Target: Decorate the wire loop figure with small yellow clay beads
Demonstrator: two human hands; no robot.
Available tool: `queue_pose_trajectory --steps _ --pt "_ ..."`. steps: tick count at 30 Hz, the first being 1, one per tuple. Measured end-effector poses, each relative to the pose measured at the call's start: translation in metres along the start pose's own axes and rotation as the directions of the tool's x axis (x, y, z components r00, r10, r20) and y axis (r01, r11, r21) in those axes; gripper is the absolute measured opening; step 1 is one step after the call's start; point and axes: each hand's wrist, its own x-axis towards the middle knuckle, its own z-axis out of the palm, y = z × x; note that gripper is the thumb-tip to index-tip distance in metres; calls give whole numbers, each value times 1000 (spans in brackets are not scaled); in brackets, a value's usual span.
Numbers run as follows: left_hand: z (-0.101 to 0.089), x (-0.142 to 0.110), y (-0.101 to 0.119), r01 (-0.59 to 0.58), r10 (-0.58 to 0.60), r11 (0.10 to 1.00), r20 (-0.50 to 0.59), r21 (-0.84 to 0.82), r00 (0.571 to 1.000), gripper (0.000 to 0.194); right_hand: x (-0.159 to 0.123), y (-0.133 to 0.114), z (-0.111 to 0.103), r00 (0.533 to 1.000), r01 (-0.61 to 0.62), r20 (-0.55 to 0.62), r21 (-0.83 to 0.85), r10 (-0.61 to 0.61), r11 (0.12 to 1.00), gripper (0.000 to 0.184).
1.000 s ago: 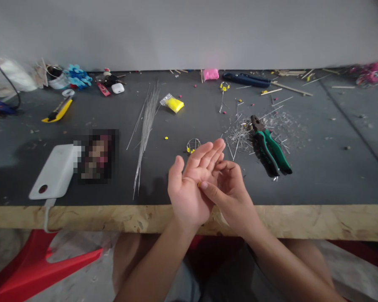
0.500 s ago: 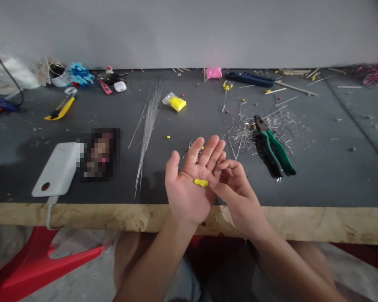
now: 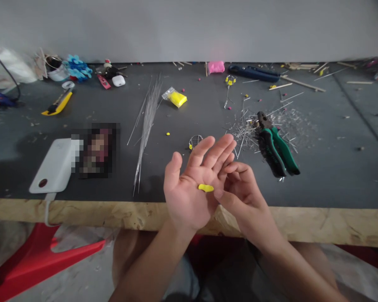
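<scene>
My left hand is held palm up over the table's front edge, fingers spread. A small flattened piece of yellow clay lies on its palm. My right hand sits right beside it, thumb tip touching the palm just right of the clay, its fingers curled against the left hand's fingers. A small wire ball with yellow bits rests on the dark table just beyond my fingertips.
Green-handled pliers lie on a heap of wire cuttings to the right. A bundle of thin straight wires, a bag of yellow clay, pink clay, a white power bank and a yellow utility knife lie around.
My right thumb, which covered the clay on the left palm, has slid off it, so the yellow piece now shows. Both hands stayed in about the same place.
</scene>
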Motion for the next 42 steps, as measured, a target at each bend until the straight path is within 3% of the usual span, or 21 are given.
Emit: queue_pose_trajectory --steps 6,17,27,35,42 --pt "0 -2 -5 -27 21 992 53 125 998 55 0 4 0 1000 8 -10 -62 -9 998 30" --pt "-1 -1 -5 -13 6 990 55 140 998 54 1 4 -1 999 -22 -29 -111 19 994 29" --pt "-1 -2 -4 17 -19 997 36 81 999 54 1 4 0 999 -36 -42 -43 34 998 14" --pt "-4 3 -2 81 -83 995 -36 -61 996 53 2 0 -1 998 -18 -53 -42 16 999 12" --pt "-4 4 -2 83 -87 993 -46 -79 995 53 2 0 -2 998 -49 -41 -8 48 999 14"
